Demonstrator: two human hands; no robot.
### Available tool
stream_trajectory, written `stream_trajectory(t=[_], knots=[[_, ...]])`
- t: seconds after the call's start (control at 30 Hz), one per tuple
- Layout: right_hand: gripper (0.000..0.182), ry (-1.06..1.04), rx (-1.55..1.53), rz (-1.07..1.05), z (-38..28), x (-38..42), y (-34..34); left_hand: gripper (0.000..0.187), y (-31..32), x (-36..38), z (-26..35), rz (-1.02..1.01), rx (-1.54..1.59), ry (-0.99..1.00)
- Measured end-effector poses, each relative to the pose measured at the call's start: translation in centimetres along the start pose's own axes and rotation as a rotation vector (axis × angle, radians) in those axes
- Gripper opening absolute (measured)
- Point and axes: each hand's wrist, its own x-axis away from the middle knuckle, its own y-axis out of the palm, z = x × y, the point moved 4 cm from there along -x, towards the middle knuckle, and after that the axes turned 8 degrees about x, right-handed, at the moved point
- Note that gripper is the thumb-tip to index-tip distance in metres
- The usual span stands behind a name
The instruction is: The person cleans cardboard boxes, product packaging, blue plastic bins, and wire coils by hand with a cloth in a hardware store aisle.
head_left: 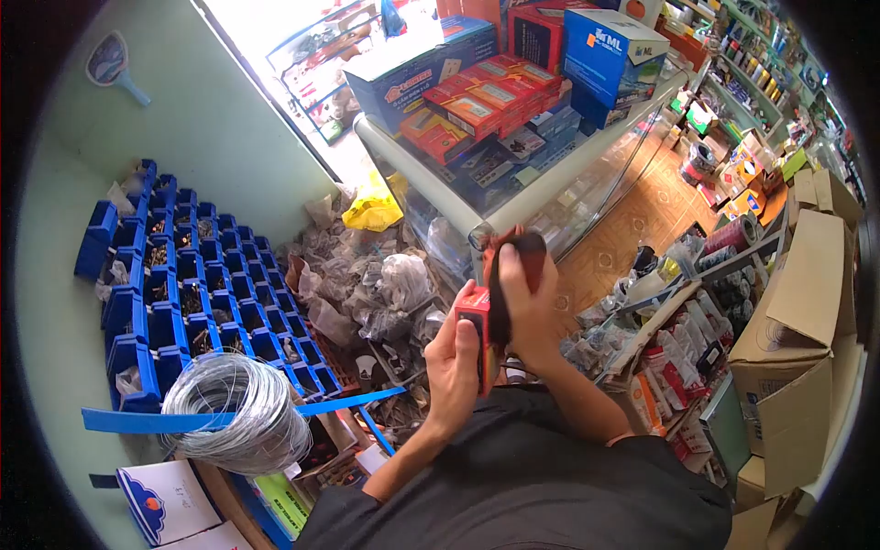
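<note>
My left hand [449, 371] is closed round a small red box [473, 304] with a dark side face, holding it upright in front of my chest. My right hand [532, 316] is slightly smeared by motion. Its fingers are wrapped round a dark, flat thing with a reddish-brown part [529, 246], perhaps a brush or cloth, whose kind I cannot make out. The lower part of that dark thing lies right against the red box. Both hands are close together, just in front of the corner of the glass counter.
The glass counter [477, 206] carries red boxes [477, 108] and a blue ML box [600, 69]. Blue parts bins [183, 284] stand left, behind a wire coil [234, 408]. Plastic bags [353, 284] crowd the floor. Cardboard boxes [788, 367] rise at right.
</note>
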Motion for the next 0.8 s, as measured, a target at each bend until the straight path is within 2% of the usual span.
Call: stream_trajectory(t=[0.07,0.1,0.17,0.2,0.3,0.33,0.43,0.5,0.53,0.57,0.6,0.67,0.7,0.77,0.8], knots=[[0.024,0.249,-0.189,0.134,0.2,0.3,0.5,0.062,0.2,-0.4,1.1,0.010,-0.085,0.030],[0.032,0.280,-0.171,0.085,0.9,1.5,0.7,0.063,-0.2,-1.4,0.3,0.051,-0.031,0.172],[0.033,0.322,-0.117,0.029,2.9,3.5,1.4,0.063,-0.8,-2.6,0.9,0.168,0.102,0.222],[0.033,0.400,-0.108,-0.042,2.8,4.6,1.5,0.063,-1.6,-2.9,1.2,0.167,0.146,0.181],[0.031,0.358,-0.150,-0.159,4.4,4.5,1.4,0.062,-2.5,-3.9,2.7,0.162,0.138,0.106],[0.028,0.355,-0.075,-0.195,3.7,4.4,1.0,0.057,-2.7,-4.5,2.6,0.207,0.177,0.080],[0.026,0.200,0.050,-0.213,3.0,4.6,0.5,0.064,-4.7,-4.4,-0.8,0.115,0.191,-0.101],[0.024,0.019,0.275,-0.173,2.1,4.0,0.1,0.063,-3.3,-2.9,-1.5,0.057,0.014,-0.093],[0.024,-0.071,0.386,-0.155,1.5,3.7,0.0,0.064,-2.6,-2.3,-1.5,0.043,0.046,-0.111],[0.024,-0.007,0.305,-0.090,1.1,2.9,-0.2,0.065,-2.2,-1.7,-1.8,0.028,0.074,-0.130],[0.024,0.059,0.225,-0.025,0.6,1.7,-0.4,0.066,-2.0,-1.1,-2.4,0.028,-0.034,-0.108],[0.023,0.169,0.070,0.086,1.1,0.6,-0.8,0.064,-1.3,-0.6,-2.8,0.002,-0.065,-0.005],[0.023,0.160,0.054,0.064,1.0,1.1,-0.4,0.062,-0.9,-0.7,-2.6,0.024,-0.062,0.041],[0.022,0.130,0.019,0.021,0.8,3.2,0.4,0.060,-1.2,-2.0,-0.2,0.087,-0.061,-0.015],[0.021,0.034,0.111,-0.107,1.1,4.0,0.8,0.059,-2.4,-3.1,-0.2,0.117,0.025,-0.019]])
